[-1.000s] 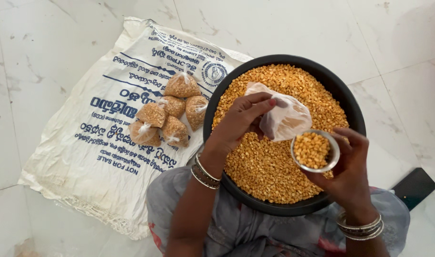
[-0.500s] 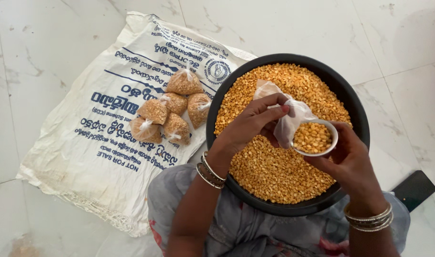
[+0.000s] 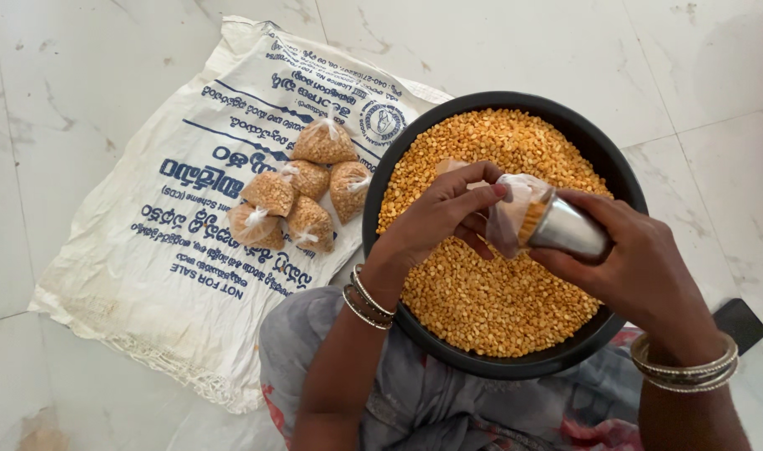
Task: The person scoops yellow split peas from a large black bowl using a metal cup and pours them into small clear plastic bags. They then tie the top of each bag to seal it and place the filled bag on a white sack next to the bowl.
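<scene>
White marble floor with a printed white woven sack spread flat on it. A wide black pan filled with yellow split lentils rests on the seated person's lap, its left rim overlapping the sack. Above the pan's centre, the left hand pinches open the mouth of a small clear plastic bag, fingers closed on its edge. The right hand grips a small steel cup, tipped sideways with its rim at the bag's mouth and lentils visible at the lip. Five filled, tied packets lie clustered on the sack, just left of the pan. A dark phone lies on the floor at right.
</scene>
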